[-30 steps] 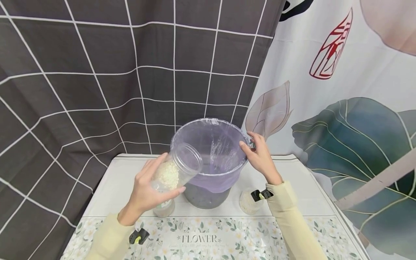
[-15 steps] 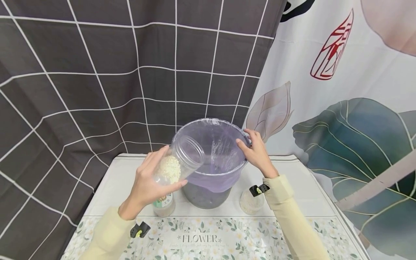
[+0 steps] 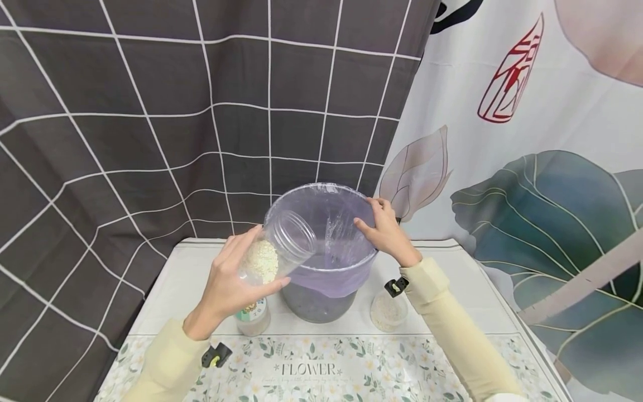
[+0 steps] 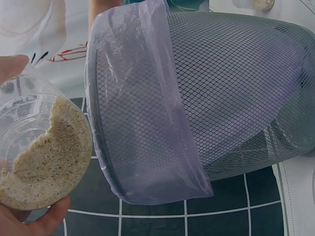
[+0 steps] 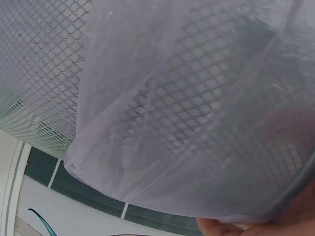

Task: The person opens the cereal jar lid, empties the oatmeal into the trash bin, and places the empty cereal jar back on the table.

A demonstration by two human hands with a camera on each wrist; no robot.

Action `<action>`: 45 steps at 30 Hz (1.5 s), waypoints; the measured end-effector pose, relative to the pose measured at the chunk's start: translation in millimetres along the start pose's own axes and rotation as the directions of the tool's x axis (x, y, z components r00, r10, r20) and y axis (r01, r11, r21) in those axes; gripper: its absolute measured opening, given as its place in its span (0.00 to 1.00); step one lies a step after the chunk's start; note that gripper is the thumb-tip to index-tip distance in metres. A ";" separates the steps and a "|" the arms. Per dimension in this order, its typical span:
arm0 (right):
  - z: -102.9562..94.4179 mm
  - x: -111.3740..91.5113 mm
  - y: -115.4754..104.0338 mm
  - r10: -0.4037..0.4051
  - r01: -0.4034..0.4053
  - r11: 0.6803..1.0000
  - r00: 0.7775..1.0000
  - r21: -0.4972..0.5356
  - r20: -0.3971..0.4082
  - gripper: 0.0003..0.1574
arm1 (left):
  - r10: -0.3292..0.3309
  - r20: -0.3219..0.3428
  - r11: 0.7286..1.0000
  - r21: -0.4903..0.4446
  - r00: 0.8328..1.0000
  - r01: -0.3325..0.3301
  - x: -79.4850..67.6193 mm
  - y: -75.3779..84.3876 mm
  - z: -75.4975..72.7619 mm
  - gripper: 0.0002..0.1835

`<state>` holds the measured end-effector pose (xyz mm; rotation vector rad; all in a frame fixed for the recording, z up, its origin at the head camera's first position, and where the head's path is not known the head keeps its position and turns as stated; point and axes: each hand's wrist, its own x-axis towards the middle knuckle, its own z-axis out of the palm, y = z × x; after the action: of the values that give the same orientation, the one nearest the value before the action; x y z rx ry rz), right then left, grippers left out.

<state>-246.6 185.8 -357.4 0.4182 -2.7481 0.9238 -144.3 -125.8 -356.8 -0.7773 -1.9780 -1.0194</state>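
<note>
A: What have we got in our left hand (image 3: pixel 231 282)?

B: Our fingers are wrapped round a clear screw-neck jar (image 3: pixel 288 241), thumb on the near side, the others on the far side, probably so we can tip it from the wrist. Its mouth lies beyond the fingertips, facing the purple liner bag (image 3: pixel 334 282)

A: And the pale grains (image 3: pixel 263 261)?

B: Heaped between our thumb and fingers, toward the base; the tilt looks too shallow to spill them

A: Why is our right hand (image 3: pixel 387 231) across from it?

B: Its fingers clasp the rim of the wire-mesh bin (image 3: pixel 321 307), liner caught beneath, likely to steady both. We can't tell whether the jar's neck touches that rim

A: What else stands on the desk (image 3: pixel 168 296)?

B: A green-labelled jar (image 3: pixel 255 325) below our left fingers, partly hidden by that hand, and a clear tub (image 3: pixel 389 311) with pale contents below our right fingers; both sit near the bin's foot, perhaps to leave its top within reach
</note>
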 end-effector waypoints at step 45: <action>7.3 7.3 -6.3 0.125 -0.098 0.965 0.987 -0.243 0.096 0.54 | -0.019 0.195 0.971 0.238 0.981 -0.028 30.3 -4.4 -2.9 0.50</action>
<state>-252.2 175.0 -357.4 0.2815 -2.9636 0.5986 -162.5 -125.5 -332.1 -0.7708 -2.2164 -0.7041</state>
